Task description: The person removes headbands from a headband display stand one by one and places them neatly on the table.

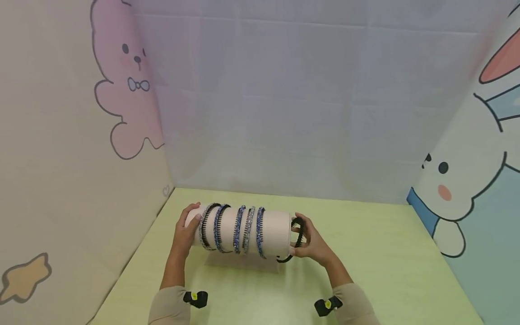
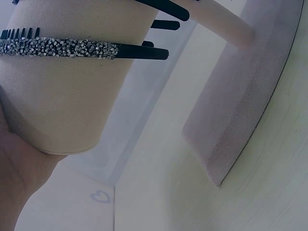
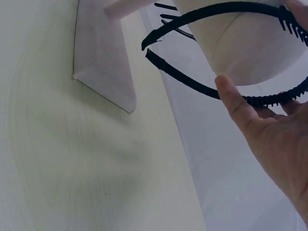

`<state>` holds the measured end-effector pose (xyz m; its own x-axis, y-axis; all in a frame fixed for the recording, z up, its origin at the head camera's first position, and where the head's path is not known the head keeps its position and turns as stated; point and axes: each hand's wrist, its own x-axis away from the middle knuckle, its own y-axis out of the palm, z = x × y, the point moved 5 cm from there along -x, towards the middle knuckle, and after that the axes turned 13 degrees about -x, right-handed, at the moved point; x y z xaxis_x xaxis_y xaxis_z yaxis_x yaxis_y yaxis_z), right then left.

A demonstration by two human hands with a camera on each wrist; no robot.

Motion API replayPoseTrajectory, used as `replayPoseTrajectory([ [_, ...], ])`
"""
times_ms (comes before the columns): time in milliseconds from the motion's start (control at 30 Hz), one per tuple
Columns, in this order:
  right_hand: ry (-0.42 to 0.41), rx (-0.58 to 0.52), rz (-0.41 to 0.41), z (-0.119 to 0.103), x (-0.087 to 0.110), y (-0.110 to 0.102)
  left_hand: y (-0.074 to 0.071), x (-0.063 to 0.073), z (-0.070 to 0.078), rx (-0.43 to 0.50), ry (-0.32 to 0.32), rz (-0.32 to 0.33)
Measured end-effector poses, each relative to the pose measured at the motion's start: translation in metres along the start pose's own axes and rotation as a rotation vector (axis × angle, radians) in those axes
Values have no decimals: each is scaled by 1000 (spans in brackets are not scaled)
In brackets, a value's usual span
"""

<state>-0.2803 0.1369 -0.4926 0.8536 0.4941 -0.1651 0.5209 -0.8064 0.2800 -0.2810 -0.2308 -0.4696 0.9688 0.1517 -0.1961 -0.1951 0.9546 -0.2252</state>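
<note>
A pale, cream-coloured cylinder of a headband stand lies horizontally over its base. Several headbands with black combs sit around it, some with blue glitter and some silver. My left hand grips the cylinder's left end, palm against it in the left wrist view, near a silver headband. At the opposite end, my right hand pinches a black-looking headband, its open ends pointing down and towards the cylinder. Its thumb shows beside the band; other fingers are partly hidden.
The stand is on a pale yellow-green tabletop. Behind it rises a grey-white cloth backdrop. Printed side panels close in the left and the right.
</note>
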Motion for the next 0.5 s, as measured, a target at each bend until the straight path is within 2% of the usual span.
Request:
replayPoseTrajectory([
  [100, -16, 68, 31, -1, 5, -4, 2, 0, -6, 5, 12, 8],
  [300, -24, 236, 119, -10, 17, -15, 3, 2, -6, -10, 12, 15],
  [500, -62, 189, 188, -18, 27, -20, 0, 0, -6, -31, 13, 9],
])
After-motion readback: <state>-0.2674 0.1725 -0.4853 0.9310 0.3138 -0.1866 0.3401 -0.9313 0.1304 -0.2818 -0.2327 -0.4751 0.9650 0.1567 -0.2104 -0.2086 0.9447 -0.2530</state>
